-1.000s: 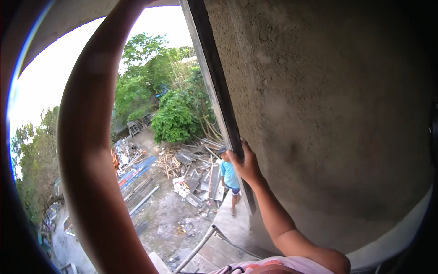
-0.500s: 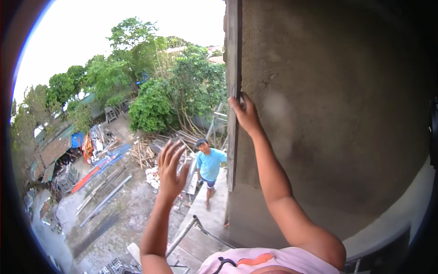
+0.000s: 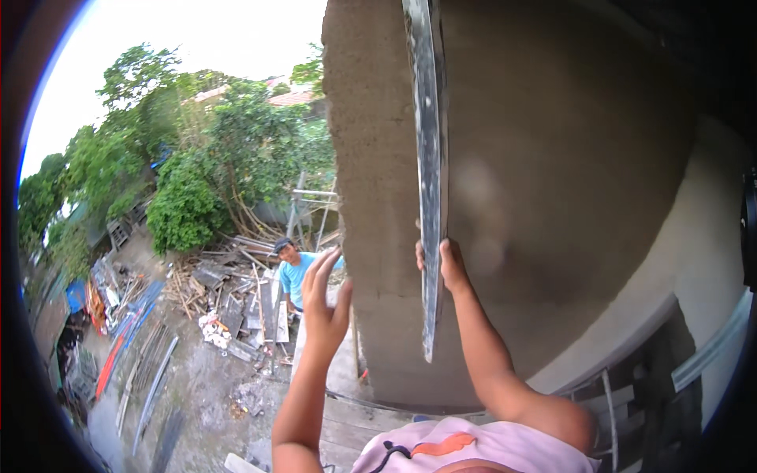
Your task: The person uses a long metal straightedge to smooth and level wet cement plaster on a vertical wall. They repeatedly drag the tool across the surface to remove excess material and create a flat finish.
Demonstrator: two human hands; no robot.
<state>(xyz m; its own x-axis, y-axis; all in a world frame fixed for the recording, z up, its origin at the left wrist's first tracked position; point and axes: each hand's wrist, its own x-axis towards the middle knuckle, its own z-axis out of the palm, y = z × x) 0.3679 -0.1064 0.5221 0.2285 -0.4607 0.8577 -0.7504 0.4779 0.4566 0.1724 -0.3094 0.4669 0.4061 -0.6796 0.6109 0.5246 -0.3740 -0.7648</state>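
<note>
My right hand (image 3: 446, 264) grips a long, narrow straightedge (image 3: 428, 189) near its lower part, fingers on one side and thumb on the other. The straightedge stands nearly upright before a rough grey-brown plastered wall (image 3: 568, 173), its surface streaked with pale smears. Its top runs out of the picture. Whether it touches the wall, I cannot tell. My left hand (image 3: 325, 303) is raised by the wall's left edge, fingers stretched and thumb apart, with nothing in it.
Behind my left hand, a person in a blue shirt (image 3: 296, 272) stands lower down, partly hidden. Planks (image 3: 347, 430) lie below me. Scrap timber (image 3: 236, 296) and pipes (image 3: 154, 394) cover the ground at left. Metal rails (image 3: 611, 418) show at lower right.
The straightedge has come away from the wall's left edge and moved right, baring that edge. My right hand is lower in the picture. My left hand has shifted right, and the view has turned.
</note>
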